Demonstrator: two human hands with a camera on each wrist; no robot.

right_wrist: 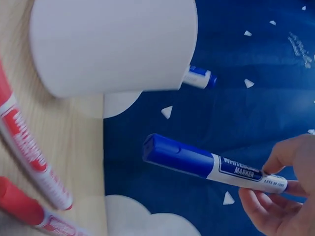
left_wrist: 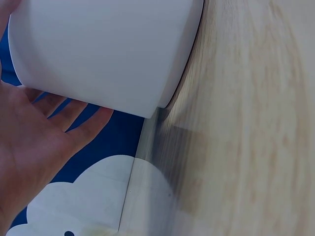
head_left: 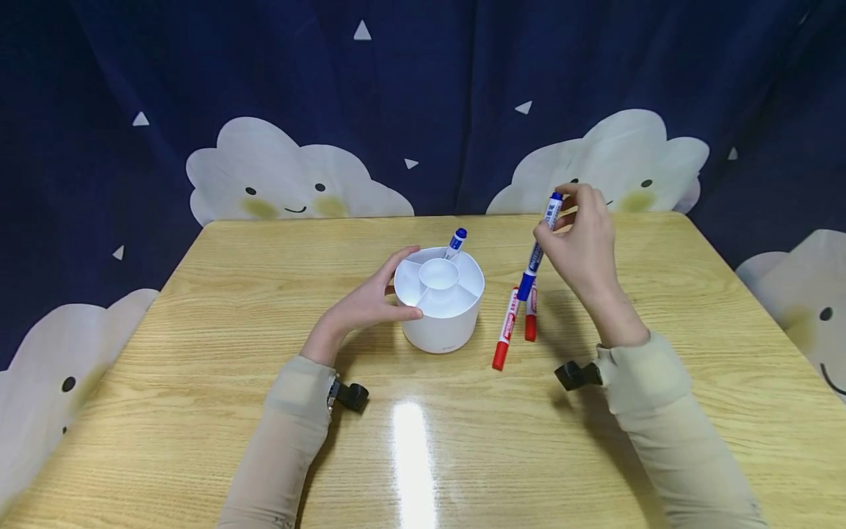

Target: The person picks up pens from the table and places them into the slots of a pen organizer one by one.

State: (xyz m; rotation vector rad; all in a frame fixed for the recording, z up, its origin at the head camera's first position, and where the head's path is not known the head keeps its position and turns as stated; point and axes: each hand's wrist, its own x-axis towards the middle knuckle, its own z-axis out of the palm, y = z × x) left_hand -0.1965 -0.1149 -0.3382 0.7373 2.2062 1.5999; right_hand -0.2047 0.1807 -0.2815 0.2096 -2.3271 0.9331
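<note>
A white round holder with compartments [head_left: 439, 334] stands on the table, a blue-capped marker [head_left: 454, 242] upright in its rear compartment. My left hand [head_left: 363, 301] grips the holder's left side, thumb at the near rim and fingers behind; the left wrist view shows the fingers along its wall [left_wrist: 98, 54]. Up to the right of the holder, my right hand [head_left: 584, 246] pinches a second blue marker [head_left: 538, 246] near its upper end, its blue cap pointing down. In the right wrist view this marker [right_wrist: 197, 162] is held clear of the holder [right_wrist: 113, 44].
Two red markers lie on the table right of the holder, one [head_left: 506, 329] nearer the front and the other [head_left: 532, 316] partly below the held marker. A dark blue curtain [head_left: 423, 95] with cloud shapes hangs behind the wooden table [head_left: 231, 353].
</note>
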